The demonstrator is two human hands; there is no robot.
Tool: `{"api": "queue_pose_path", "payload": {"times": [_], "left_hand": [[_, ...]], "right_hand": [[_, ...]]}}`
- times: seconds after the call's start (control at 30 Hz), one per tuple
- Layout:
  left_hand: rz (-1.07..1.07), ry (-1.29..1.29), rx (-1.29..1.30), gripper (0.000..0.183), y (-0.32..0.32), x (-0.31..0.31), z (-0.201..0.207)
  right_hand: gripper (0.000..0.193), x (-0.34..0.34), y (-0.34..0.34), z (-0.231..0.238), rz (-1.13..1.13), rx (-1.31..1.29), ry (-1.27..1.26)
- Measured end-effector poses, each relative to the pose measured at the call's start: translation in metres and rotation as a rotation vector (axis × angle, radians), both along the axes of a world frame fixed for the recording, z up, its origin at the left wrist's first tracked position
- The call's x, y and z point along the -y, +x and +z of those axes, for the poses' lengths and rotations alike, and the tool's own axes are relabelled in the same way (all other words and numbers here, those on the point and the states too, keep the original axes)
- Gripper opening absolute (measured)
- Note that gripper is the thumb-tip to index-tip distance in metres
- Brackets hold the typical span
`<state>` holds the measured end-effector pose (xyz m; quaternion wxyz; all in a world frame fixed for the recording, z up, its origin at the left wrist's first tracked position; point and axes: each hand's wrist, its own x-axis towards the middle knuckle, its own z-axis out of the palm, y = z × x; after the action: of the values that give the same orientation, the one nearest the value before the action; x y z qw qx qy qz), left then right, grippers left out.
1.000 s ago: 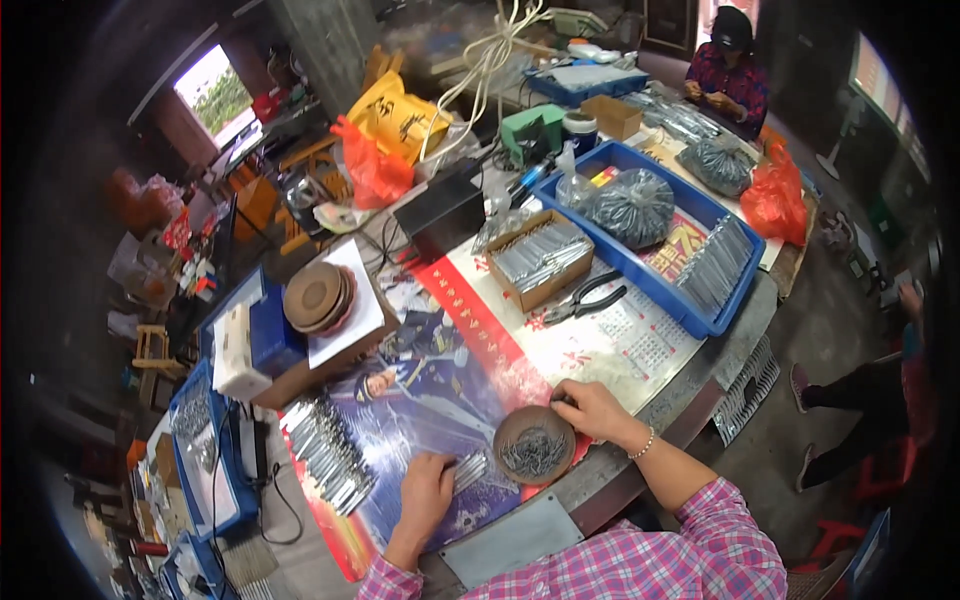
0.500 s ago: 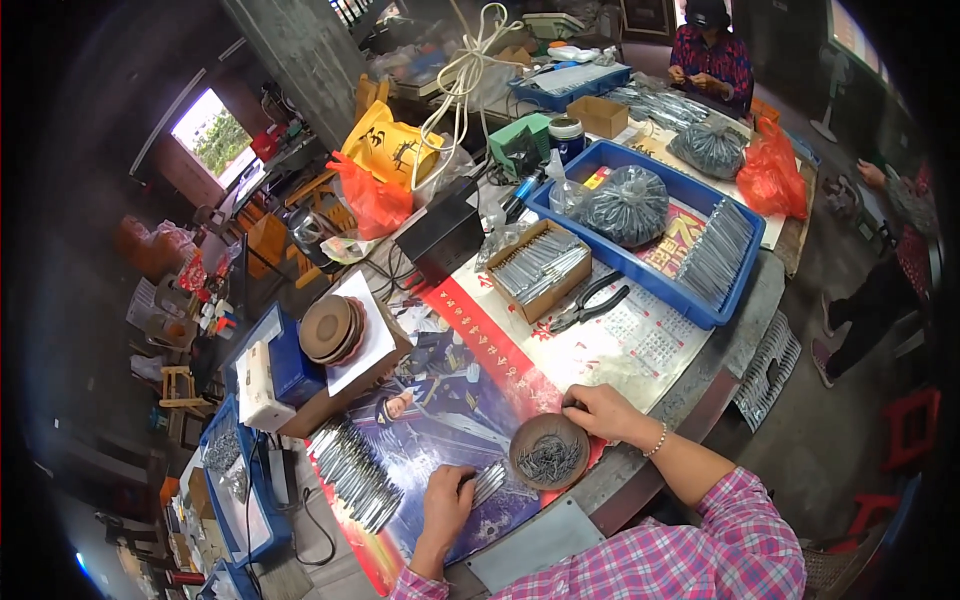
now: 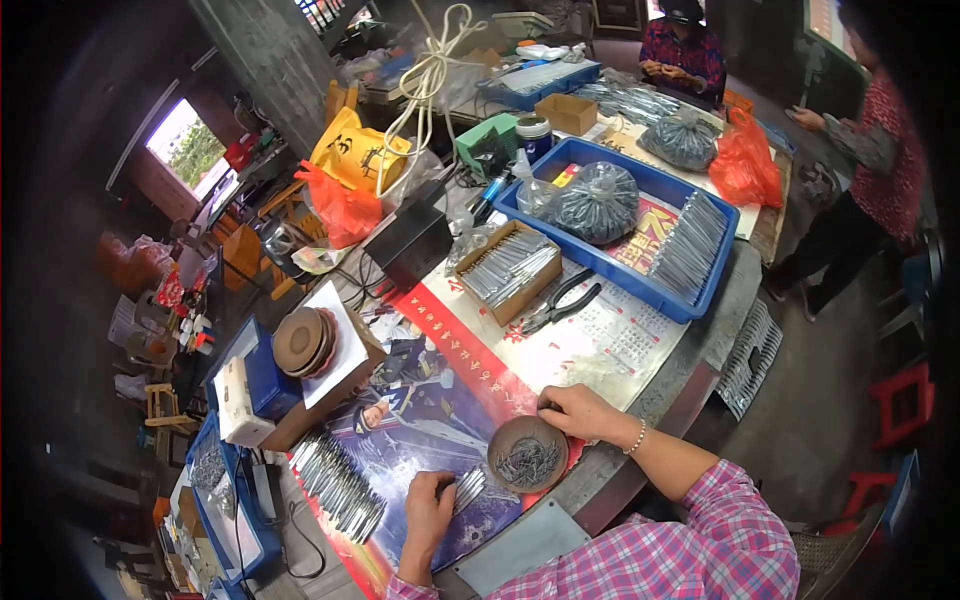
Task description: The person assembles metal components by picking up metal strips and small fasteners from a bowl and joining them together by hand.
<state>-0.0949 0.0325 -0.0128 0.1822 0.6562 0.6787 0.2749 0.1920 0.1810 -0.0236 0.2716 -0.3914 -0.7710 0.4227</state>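
There are one left hand [image 3: 430, 507], one right hand [image 3: 575, 412], one brown bowl [image 3: 513, 432], one pair of pliers [image 3: 542, 317], two open cardboard boxes [image 3: 533, 293], two orange-red plastic bags [image 3: 748, 165], one yellow bag [image 3: 352, 148], two bulging clear bags [image 3: 600, 205] and two other people [image 3: 885, 180].

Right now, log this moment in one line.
left hand: at small silver rods; right hand: at rim of brown bowl; dark pins: in bowl; pliers: beside cardboard box

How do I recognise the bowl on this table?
Start at the large blue tray holding a clear bag. Nearer the wearer, the right hand is at the rim of the brown bowl. Unlike the stacked brown discs at left, it holds small dark pieces.
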Motion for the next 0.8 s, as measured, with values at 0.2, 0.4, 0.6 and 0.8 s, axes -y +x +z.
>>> {"api": "queue_pose_path", "payload": {"times": [0.2,0.4,0.6,0.8], "left_hand": [[0.016,-0.082,0.112,0.019,0.004,-0.003,0.002],[0.092,-0.079,0.232,0.018,-0.005,0.005,-0.003],[0.055,-0.084,0.140,0.014,0.005,-0.004,0.004],[0.095,-0.100,0.200,0.014,0.003,0.003,0.005]], "right_hand": [[0.022,0.001,0.004,-0.004,-0.011,0.084,0.000],[0.021,-0.006,-0.006,-0.009,0.015,0.043,0.031],[0.021,-0.003,0.005,-0.003,0.034,0.013,0.003],[0.020,-0.002,-0.001,-0.006,0.033,0.024,-0.003]]}}
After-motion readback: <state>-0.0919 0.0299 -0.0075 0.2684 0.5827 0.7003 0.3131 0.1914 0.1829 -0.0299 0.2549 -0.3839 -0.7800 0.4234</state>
